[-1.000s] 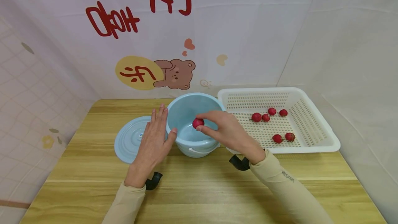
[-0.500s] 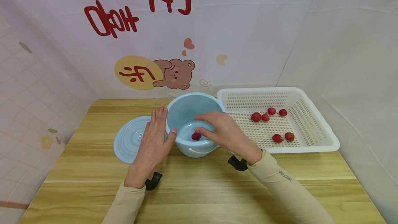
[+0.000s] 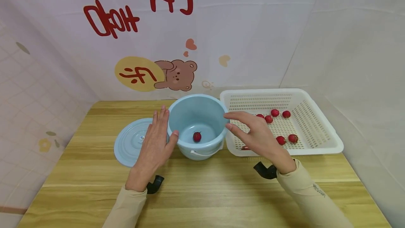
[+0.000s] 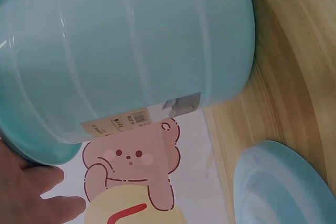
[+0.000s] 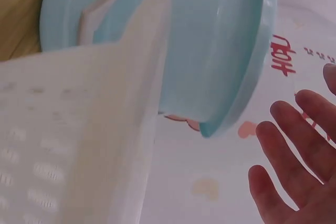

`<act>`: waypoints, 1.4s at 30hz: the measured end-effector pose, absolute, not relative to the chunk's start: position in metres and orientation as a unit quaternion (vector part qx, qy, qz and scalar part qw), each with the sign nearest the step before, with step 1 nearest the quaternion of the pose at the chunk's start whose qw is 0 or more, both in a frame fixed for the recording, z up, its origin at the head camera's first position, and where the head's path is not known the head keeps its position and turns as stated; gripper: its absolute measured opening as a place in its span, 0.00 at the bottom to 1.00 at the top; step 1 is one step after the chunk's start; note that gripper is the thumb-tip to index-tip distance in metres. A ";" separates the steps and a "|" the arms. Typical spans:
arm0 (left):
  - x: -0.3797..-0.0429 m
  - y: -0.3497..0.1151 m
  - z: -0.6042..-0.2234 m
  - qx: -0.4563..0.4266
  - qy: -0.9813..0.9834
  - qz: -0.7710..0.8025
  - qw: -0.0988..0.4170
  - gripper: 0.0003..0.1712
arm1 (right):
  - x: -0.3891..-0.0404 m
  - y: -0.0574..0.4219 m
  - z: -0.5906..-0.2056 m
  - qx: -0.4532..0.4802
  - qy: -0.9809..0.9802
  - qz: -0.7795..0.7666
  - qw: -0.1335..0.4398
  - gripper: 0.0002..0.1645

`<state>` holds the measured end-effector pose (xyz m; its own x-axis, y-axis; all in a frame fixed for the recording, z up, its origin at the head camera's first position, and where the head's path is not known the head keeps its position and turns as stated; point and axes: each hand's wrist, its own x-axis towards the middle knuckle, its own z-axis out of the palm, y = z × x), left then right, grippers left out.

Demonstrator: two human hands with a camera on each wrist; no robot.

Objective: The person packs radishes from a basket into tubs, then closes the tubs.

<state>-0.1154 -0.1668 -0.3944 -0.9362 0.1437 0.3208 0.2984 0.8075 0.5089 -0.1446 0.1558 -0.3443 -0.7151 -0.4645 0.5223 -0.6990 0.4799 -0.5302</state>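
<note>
A light blue bucket (image 3: 202, 154) stands upright on the table, and one small round red radish (image 3: 197, 137) lies on its floor. My left hand (image 3: 154, 143) rests with fairly straight fingers against the left of the bucket's rim; in the left wrist view, its fingers (image 4: 44, 179) touch that rim. My right hand (image 3: 256, 133) hovers at the bucket's right rim, over the left end of a white slotted basket (image 3: 326, 129). Its fingers are spread and hold nothing. Several more radishes (image 3: 293, 138) lie in the basket, some partly hidden behind this hand.
A round light blue lid (image 3: 128, 145) lies flat on the table left of the bucket, partly behind my left hand. The bucket's white handle (image 3: 205, 153) hangs down at its front. A printed cloth wall (image 3: 253, 27) stands behind the wooden table (image 3: 209, 192).
The right hand has let go of the radish, which dropped to the bucket's floor. That hand has then moved right, out of the bucket toward the basket. The left hand has stayed put.
</note>
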 end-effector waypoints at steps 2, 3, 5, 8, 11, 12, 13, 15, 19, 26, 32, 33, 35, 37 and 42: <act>-0.115 -0.167 -0.395 -0.117 -0.941 -0.286 0.135 0.43 | -0.144 0.164 -0.344 0.338 -0.848 0.375 0.159 0.21; -0.115 -0.167 -0.394 -0.117 -0.941 -0.287 0.136 0.43 | -0.144 0.167 -0.344 0.334 -0.850 0.374 0.158 0.21; -0.115 -0.167 -0.394 -0.117 -0.941 -0.288 0.137 0.43 | -0.144 0.174 -0.345 0.327 -0.854 0.373 0.154 0.20; -0.115 -0.167 -0.394 -0.117 -0.940 -0.290 0.137 0.43 | -0.145 0.183 -0.347 0.316 -0.860 0.374 0.144 0.19; -0.116 -0.167 -0.394 -0.118 -0.940 -0.290 0.136 0.43 | -0.146 0.191 -0.350 0.307 -0.865 0.375 0.132 0.18; -0.116 -0.167 -0.394 -0.119 -0.940 -0.290 0.135 0.43 | -0.146 0.194 -0.351 0.305 -0.865 0.377 0.126 0.18; -0.116 -0.167 -0.394 -0.119 -0.940 -0.291 0.134 0.43 | -0.147 0.197 -0.352 0.303 -0.866 0.379 0.120 0.18; -0.115 -0.167 -0.394 -0.118 -0.940 -0.291 0.134 0.43 | -0.148 0.200 -0.354 0.298 -0.868 0.384 0.106 0.18; -0.115 -0.167 -0.394 -0.117 -0.941 -0.290 0.133 0.43 | -0.150 0.207 -0.358 0.282 -0.874 0.390 0.070 0.18; -0.116 -0.167 -0.394 -0.119 -0.941 -0.288 0.134 0.43 | -0.156 0.214 -0.365 0.263 -0.883 0.388 0.012 0.19; -0.116 -0.167 -0.394 -0.121 -0.940 -0.289 0.136 0.43 | -0.161 0.219 -0.371 0.259 -0.891 0.372 -0.031 0.20; -0.116 -0.167 -0.395 -0.121 -0.940 -0.289 0.137 0.43 | -0.162 0.219 -0.372 0.259 -0.891 0.370 -0.039 0.21; -0.116 -0.167 -0.395 -0.122 -0.940 -0.287 0.139 0.43 | -0.164 0.220 -0.374 0.261 -0.891 0.368 -0.055 0.22; -0.116 -0.167 -0.395 -0.122 -0.940 -0.285 0.141 0.43 | -0.165 0.221 -0.376 0.263 -0.891 0.365 -0.068 0.23; -0.117 -0.167 -0.396 -0.123 -0.940 -0.284 0.142 0.43 | -0.170 0.223 -0.379 0.270 -0.893 0.350 -0.087 0.24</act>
